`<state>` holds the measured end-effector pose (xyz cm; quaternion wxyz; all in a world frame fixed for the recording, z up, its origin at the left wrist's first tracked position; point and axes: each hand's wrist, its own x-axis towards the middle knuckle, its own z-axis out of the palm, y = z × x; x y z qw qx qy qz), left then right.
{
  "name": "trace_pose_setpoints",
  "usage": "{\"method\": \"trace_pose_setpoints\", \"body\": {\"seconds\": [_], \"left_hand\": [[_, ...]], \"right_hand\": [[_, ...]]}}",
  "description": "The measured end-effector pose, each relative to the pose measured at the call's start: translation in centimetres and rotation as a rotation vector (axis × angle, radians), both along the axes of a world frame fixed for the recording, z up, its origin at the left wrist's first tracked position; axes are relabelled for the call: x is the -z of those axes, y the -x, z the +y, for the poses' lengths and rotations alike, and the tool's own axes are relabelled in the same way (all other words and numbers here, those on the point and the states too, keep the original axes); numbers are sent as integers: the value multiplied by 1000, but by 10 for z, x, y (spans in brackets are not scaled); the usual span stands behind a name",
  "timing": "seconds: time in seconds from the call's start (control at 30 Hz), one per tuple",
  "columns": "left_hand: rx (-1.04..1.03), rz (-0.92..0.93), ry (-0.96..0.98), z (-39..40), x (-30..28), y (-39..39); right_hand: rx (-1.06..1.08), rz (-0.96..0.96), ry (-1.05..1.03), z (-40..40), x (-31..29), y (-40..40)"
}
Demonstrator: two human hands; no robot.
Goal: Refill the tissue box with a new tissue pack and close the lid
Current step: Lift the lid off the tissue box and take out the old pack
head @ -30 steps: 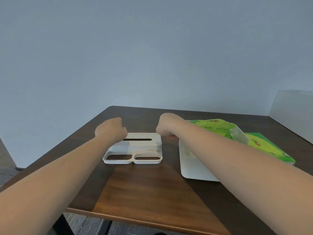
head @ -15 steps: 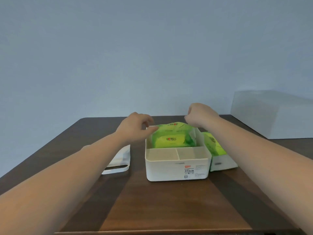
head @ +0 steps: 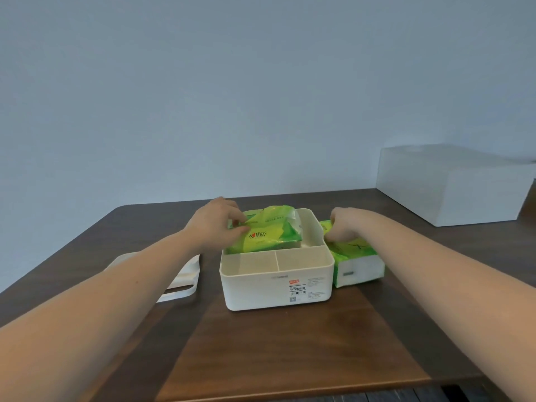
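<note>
While the white tissue box [head: 275, 281] stood open on the table [head: 290, 343], my left hand [head: 216, 224] pinched the near-left corner of a green tissue pack [head: 268, 232] that sat tilted in the box's rear compartment, its right end raised above the rim. My right hand [head: 343, 224] was curled down onto a second green pack [head: 355, 258] lying just beside the box's right wall; whether it had truly gripped that pack or only rested on it, I could not tell. To the box's left, partly under my forearm, lay the white lid [head: 181, 281]. Behind the box to the right stood a translucent container [head: 452, 184], well apart.

As I judged it, the pack in the box was slack and crumpled, probably the spent one, so doing this step well meant lifting it straight up without dragging the box. The fresh pack should then go in flat, opening upward, ends level below the rim, so the lid's slot would meet the tissues.
</note>
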<state>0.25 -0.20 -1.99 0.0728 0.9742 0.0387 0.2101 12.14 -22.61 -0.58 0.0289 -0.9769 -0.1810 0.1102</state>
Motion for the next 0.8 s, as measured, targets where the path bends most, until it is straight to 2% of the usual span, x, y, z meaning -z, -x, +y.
{"method": "trace_pose_setpoints", "body": {"seconds": [0.2, 0.43, 0.6, 0.7, 0.8], "left_hand": [[-72, -167, 179, -5, -15, -7], [-206, -382, 250, -2, -35, -14], [-291, -551, 322, 11, -38, -21], [-313, -574, 355, 22, -34, -29], [-328, -502, 360, 35, -23, -37]], "right_hand": [[-9, 67, 14, -9, 1, -8], [4, 97, -25, -6, 11, -16], [31, 43, -110, -6, 22, -25], [57, 18, -125, -9, 25, -31], [80, -19, -129, -12, 22, -37]]}}
